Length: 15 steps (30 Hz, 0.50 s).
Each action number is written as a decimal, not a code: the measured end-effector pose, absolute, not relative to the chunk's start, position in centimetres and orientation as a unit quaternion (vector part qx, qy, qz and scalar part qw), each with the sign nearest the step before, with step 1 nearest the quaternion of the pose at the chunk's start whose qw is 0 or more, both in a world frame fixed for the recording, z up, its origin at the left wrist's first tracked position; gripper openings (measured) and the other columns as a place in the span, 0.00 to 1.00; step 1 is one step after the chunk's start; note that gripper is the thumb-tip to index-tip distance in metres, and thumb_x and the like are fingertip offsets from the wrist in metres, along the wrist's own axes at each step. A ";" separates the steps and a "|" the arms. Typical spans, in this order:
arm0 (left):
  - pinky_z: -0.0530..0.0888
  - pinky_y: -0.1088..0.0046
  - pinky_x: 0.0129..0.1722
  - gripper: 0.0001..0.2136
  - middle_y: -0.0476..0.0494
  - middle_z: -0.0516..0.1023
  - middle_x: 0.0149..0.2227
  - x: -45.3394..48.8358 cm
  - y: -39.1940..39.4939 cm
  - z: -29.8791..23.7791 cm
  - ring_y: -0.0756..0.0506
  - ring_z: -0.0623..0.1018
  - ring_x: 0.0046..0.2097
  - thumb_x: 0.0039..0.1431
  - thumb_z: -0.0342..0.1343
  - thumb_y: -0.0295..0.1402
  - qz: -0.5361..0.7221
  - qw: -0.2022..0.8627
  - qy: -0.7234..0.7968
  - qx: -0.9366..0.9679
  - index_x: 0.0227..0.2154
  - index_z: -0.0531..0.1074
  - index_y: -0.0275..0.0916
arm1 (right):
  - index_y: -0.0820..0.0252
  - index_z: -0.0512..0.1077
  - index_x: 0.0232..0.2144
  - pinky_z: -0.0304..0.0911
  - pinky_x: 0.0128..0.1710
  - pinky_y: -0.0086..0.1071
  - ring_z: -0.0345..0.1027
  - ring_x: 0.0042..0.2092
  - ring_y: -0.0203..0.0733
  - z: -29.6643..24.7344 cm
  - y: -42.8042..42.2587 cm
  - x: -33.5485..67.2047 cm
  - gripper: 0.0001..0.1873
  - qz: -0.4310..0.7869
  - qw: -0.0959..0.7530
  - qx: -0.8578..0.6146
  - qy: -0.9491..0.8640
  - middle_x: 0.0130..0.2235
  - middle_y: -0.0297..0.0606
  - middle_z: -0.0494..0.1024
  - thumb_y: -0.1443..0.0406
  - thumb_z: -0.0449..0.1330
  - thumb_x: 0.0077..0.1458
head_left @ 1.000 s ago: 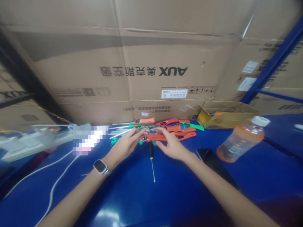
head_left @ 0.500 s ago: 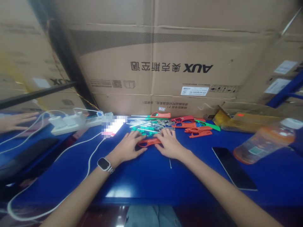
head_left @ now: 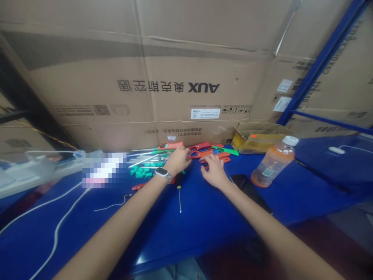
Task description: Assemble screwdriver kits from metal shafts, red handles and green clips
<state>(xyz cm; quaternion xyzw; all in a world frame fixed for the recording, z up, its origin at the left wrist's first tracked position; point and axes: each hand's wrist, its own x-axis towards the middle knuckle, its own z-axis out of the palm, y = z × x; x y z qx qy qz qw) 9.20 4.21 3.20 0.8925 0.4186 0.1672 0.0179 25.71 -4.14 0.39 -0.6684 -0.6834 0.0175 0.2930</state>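
My left hand (head_left: 178, 160) reaches over the pile with its fingers loosely extended, at the edge of the red lighter handles (head_left: 201, 146). Nothing shows in its grasp. To its right, my right hand (head_left: 215, 171) has thumb and fingers apart, the fingertips at an orange lighter handle (head_left: 224, 155). Beneath my left wrist lies a screwdriver (head_left: 180, 200), its shaft pointing toward me. Another red handle (head_left: 138, 187) is partly covered by my left forearm. Left of my hands lie small green plastic parts (head_left: 141, 171) and thin metal tubes (head_left: 142, 159). An orange lighter with a metal tube (head_left: 171, 146) lies behind.
On the right stand a bottle (head_left: 274, 161) with orange liquid and a yellow open box (head_left: 253, 140). A dark phone (head_left: 247, 190) lies by my right forearm. At left are a lit, blurred-out screen (head_left: 107, 167), white cables (head_left: 58, 229) and a power strip (head_left: 17, 184).
The view has swung right. Both hands have left the orange handle between them and moved to the handles at the right of the pile. The screwdriver is more exposed.
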 end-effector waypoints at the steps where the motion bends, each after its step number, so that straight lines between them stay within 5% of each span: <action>1: 0.70 0.64 0.53 0.12 0.35 0.75 0.46 10.3 5.0 3.0 0.38 0.73 0.52 0.59 0.59 0.31 0.161 0.014 0.427 0.890 0.45 0.73 0.35 | 0.56 0.74 0.41 0.54 0.49 0.44 0.62 0.50 0.52 0.4 -4.0 26.1 0.12 0.020 0.295 -0.674 -0.676 0.44 0.42 0.74 0.67 0.55 0.55; 9: 0.69 0.60 0.47 0.11 0.32 0.77 0.41 13.2 9.0 2.1 0.35 0.74 0.46 0.56 0.61 0.33 0.110 -0.016 0.409 0.906 0.40 0.74 0.33 | 0.55 0.75 0.37 0.54 0.48 0.44 0.63 0.48 0.52 -0.1 -2.3 27.1 0.09 0.041 0.326 -0.685 -0.650 0.42 0.41 0.75 0.66 0.56 0.55; 15: 0.65 0.58 0.49 0.09 0.35 0.79 0.41 12.1 8.9 3.2 0.36 0.71 0.48 0.64 0.49 0.30 0.117 -0.052 0.364 0.923 0.39 0.75 0.37 | 0.55 0.75 0.35 0.55 0.51 0.44 0.65 0.48 0.49 0.5 -1.5 27.5 0.08 0.106 0.374 -0.677 -0.625 0.43 0.40 0.75 0.66 0.56 0.55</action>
